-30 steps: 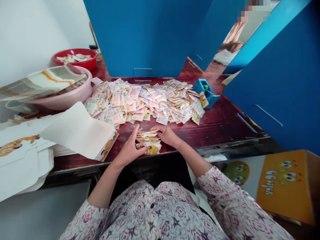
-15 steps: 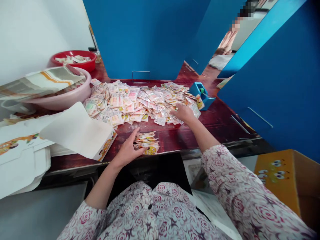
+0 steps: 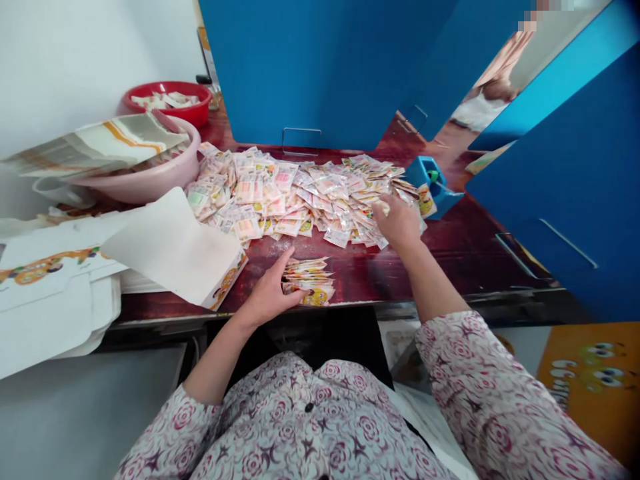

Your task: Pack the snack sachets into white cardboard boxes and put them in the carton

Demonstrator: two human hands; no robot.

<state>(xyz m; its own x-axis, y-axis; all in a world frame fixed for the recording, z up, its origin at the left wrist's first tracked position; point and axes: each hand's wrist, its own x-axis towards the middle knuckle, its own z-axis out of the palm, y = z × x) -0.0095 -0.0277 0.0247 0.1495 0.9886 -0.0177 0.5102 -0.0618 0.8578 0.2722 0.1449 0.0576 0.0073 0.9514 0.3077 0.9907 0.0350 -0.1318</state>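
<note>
My left hand (image 3: 273,291) rests at the table's near edge with thumb and fingers spread apart. It lies along the left side of a row of small printed sachets (image 3: 313,283) packed close together, the thumb touching the front one. Beyond it spreads a large loose heap of the same flat sachets (image 3: 270,190). At the heap's right end is my right hand (image 3: 400,225), its fingers curled down among the sachets. Something small and pale shows at those fingertips, but the hand hides what it is.
A blue tape dispenser (image 3: 434,187) stands right of the heap. On the left are a white carton (image 3: 175,247), flattened cartons (image 3: 45,307), a pink basin (image 3: 145,180) under a striped cloth and a red basin (image 3: 200,110). Blue panels (image 3: 310,67) rise behind; another person's sleeve shows beyond.
The view has shifted, so the table sits further right and slightly higher. My right hand stays at the heap's right end, its fingers now more curled. The left hand keeps its place by the row.
</note>
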